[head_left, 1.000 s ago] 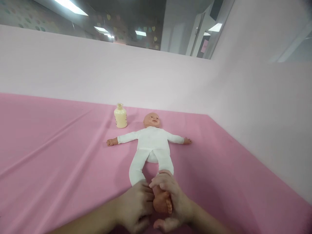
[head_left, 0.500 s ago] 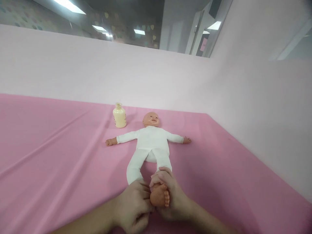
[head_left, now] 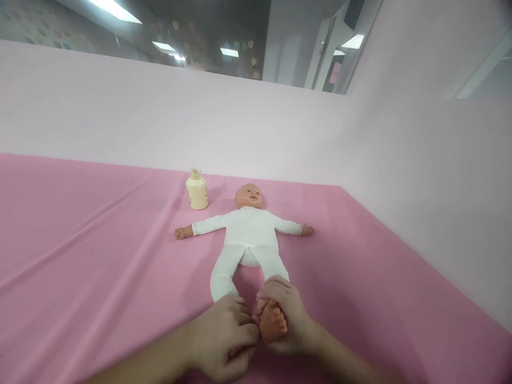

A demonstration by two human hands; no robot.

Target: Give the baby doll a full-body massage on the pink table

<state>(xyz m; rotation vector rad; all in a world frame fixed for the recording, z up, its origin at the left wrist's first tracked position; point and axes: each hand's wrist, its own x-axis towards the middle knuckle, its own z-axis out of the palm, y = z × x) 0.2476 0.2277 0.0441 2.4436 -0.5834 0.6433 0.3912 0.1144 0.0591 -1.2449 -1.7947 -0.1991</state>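
Observation:
A baby doll (head_left: pixel 251 226) in white cloth lies on its back, arms spread and feet toward me. My right hand (head_left: pixel 294 314) is wrapped around the ankle of the doll's leg on the right side. The doll's bare orange-brown foot (head_left: pixel 273 322) shows between its fingers, toes up. My left hand (head_left: pixel 228 336) is closed, its knuckles upward, close against the heel of that foot. It covers the lower end of the doll's other leg (head_left: pixel 223 277). What lies inside its fingers is hidden.
A pale yellow pump bottle (head_left: pixel 197 192) stands left of the doll's head. The surface is covered with a pink sheet (head_left: pixel 100 240), creased on the left. A white wall (head_left: pixel 160 117) with a window (head_left: pixel 224 32) above borders the back, and another wall (head_left: pixel 432 160) rises on the right.
Both hands have shifted a little to the right. The doll's foot in my right hand has moved right with it and tilted slightly. The bottle and the doll's upper body stay in place.

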